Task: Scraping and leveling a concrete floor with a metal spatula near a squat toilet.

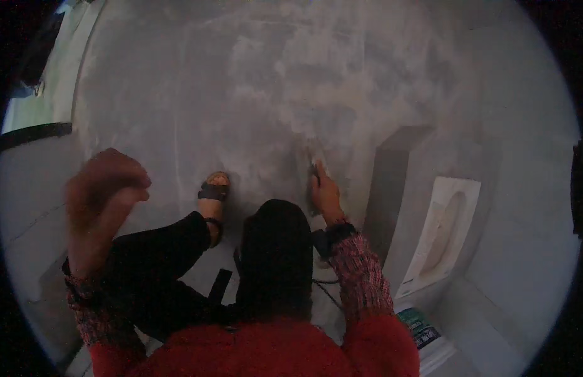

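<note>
My right hand (326, 193) is closed around a slim scraper-like tool (316, 171) with a dark handle. Its front end meets the grey, patchy concrete floor (241, 113), and a pale smear lies beside it. The tool's exact kind is hard to make out. On the other side my left hand (109, 188) is raised above my bent left leg, its fingers curled in and slightly blurred, with no object visible in it. My left foot, in a dark strapped sandal (214, 190), rests on the floor between the hands.
At the right, a white squat toilet pan (423, 267) is set into a raised grey step (392, 182). A bucket-like container with a dark green label (417, 327) stands at the lower right. Grey walls (530, 188) rise on the right, and a doorway sill (37, 133) lies upper left.
</note>
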`<control>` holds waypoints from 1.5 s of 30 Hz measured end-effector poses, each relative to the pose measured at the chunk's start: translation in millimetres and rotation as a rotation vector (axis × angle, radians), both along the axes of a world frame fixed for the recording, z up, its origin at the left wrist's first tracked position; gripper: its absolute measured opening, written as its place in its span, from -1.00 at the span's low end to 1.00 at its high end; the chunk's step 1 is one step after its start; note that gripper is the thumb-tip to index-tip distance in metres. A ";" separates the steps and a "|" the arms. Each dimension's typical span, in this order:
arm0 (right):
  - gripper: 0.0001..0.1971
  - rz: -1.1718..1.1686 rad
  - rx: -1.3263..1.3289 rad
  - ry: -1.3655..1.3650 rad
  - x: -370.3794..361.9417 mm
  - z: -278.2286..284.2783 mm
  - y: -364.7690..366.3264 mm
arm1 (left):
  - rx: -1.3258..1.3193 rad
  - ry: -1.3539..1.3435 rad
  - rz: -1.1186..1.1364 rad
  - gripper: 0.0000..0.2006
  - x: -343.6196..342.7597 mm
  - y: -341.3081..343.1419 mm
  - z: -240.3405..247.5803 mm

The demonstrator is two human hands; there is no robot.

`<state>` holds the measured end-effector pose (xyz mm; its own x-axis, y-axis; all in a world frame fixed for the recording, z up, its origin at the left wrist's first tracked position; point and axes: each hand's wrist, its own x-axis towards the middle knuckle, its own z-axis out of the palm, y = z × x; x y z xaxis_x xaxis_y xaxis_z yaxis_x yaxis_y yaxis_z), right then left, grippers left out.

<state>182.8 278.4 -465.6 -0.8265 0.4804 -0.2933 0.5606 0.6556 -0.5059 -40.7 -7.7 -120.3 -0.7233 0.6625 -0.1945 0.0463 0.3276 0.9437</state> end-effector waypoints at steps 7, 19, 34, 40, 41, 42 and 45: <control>-0.55 0.115 0.228 0.135 -26.3 -8.4 -1.3 | -0.045 -0.009 -0.010 -0.86 11.4 4.9 13.2; -0.53 0.165 0.027 0.012 -62.1 22.1 -12.0 | -0.043 0.039 0.120 -0.83 -11.3 -2.6 29.1; -0.53 0.198 -0.139 -0.210 -203.0 92.3 -21.5 | -0.069 0.065 0.102 -0.82 -3.8 -6.8 39.6; -0.52 0.306 0.011 0.178 -90.2 41.8 -47.9 | -0.031 0.046 0.213 -0.82 31.5 -32.8 42.4; -0.52 0.270 -0.074 0.072 -119.4 57.0 -49.1 | -0.036 0.031 0.180 -0.81 22.4 -26.1 46.8; -0.51 0.219 -0.143 -0.036 -157.6 77.6 -48.3 | -0.024 0.015 0.131 -0.81 14.6 -19.1 44.8; -0.51 0.251 -0.054 0.128 -162.6 35.5 -13.2 | 0.035 0.079 0.063 -0.81 6.5 -3.5 22.9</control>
